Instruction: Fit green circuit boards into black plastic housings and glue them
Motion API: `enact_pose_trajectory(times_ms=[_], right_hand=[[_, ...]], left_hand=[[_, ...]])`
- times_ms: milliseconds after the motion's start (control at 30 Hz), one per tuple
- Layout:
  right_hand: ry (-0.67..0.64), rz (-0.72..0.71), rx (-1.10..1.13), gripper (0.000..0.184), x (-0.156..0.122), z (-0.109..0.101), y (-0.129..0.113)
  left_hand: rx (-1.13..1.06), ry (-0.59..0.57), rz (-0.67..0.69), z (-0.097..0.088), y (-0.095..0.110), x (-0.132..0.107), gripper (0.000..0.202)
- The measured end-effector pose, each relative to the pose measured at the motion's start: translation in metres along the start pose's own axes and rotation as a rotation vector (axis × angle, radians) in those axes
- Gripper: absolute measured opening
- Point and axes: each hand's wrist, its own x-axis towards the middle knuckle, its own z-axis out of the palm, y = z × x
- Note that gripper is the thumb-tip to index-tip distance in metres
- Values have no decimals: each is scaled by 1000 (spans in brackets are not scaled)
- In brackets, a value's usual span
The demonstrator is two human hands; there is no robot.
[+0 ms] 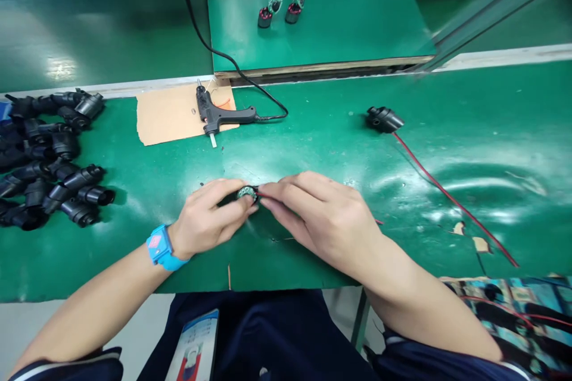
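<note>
My left hand (210, 214), with a blue wrist strap (161, 248), and my right hand (322, 214) meet over the green mat near the front edge. Between their fingertips sits a small round part with a green circuit board (247, 193) on a black housing. Both hands are closed on it, the left from the left side, the right pinching at its right edge where a red wire leaves. Most of the housing is hidden by my fingers.
A heap of black plastic housings (49, 161) lies at the left. A black glue gun (218, 112) rests on a cardboard sheet (170, 113). One black housing with a red wire (383, 119) lies at the right. Two wired parts (279, 9) sit on the far bench.
</note>
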Motion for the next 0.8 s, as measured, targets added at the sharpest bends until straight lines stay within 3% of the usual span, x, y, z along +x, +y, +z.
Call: enact_pose_trajectory(times_ms=[200, 267, 467, 567, 667, 800], right_hand=[[-165, 41, -7, 31, -4, -2, 6], [-165, 47, 4, 39, -5, -2, 7], [-200, 79, 55, 30, -3, 6, 2], [-228, 111, 106, 24, -5, 11, 1], [-148, 139, 128, 19, -16, 17, 13], [89, 300, -4, 18, -42, 17, 55]], left_hand=[[25, -142, -20, 0, -2, -2, 7], [25, -134, -12, 1, -3, -2, 7], [8, -180, 53, 4, -3, -5, 16], [-86, -198, 15, 7, -4, -9, 26], [-166, -149, -52, 9, -6, -11, 52], [-115, -126, -78, 8, -7, -10, 70]])
